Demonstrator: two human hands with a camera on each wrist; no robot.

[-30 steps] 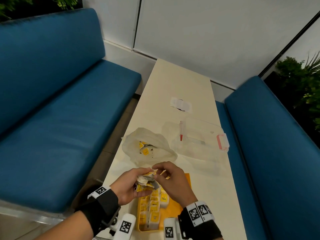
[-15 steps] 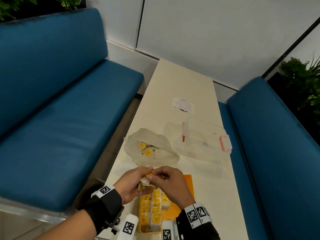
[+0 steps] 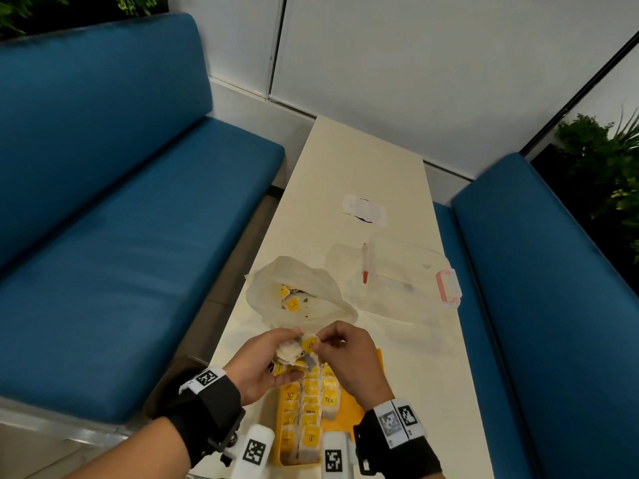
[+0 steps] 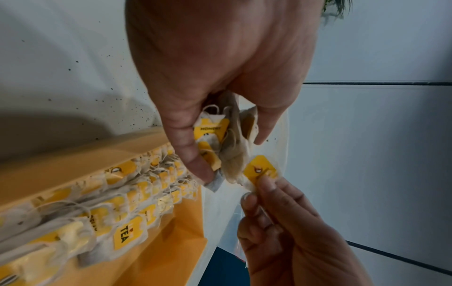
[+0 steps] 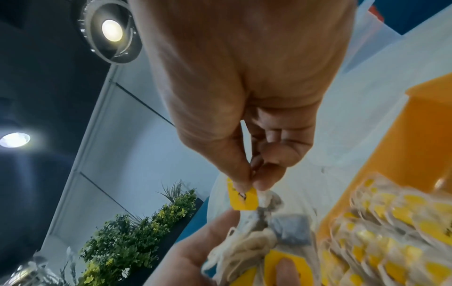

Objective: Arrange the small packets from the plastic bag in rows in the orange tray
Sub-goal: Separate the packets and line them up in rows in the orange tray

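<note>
My left hand [image 3: 273, 357] grips a bunch of tea packets [image 4: 227, 139] with yellow tags, just above the far end of the orange tray [image 3: 349, 413]. With thumb and forefinger my right hand [image 3: 332, 344] pinches one packet [image 4: 260, 170] at the edge of that bunch by its yellow tag [image 5: 243, 199]. In the tray, rows of packets [image 3: 311, 406] fill the left side; the right side shows bare orange. Beyond my hands lies the crumpled plastic bag [image 3: 297, 292], open, with a few packets inside.
A clear plastic box [image 3: 404, 274] with pink latches sits right of the bag, a red-tipped pen inside. A small white wrapper [image 3: 363, 210] lies farther up the narrow cream table [image 3: 363, 160]. Blue benches [image 3: 121, 236] flank both sides.
Both hands have stayed above the tray's far end. The right hand's fingers shifted on the bunch and now pinch a single yellow tag, drawn slightly away from the left hand.
</note>
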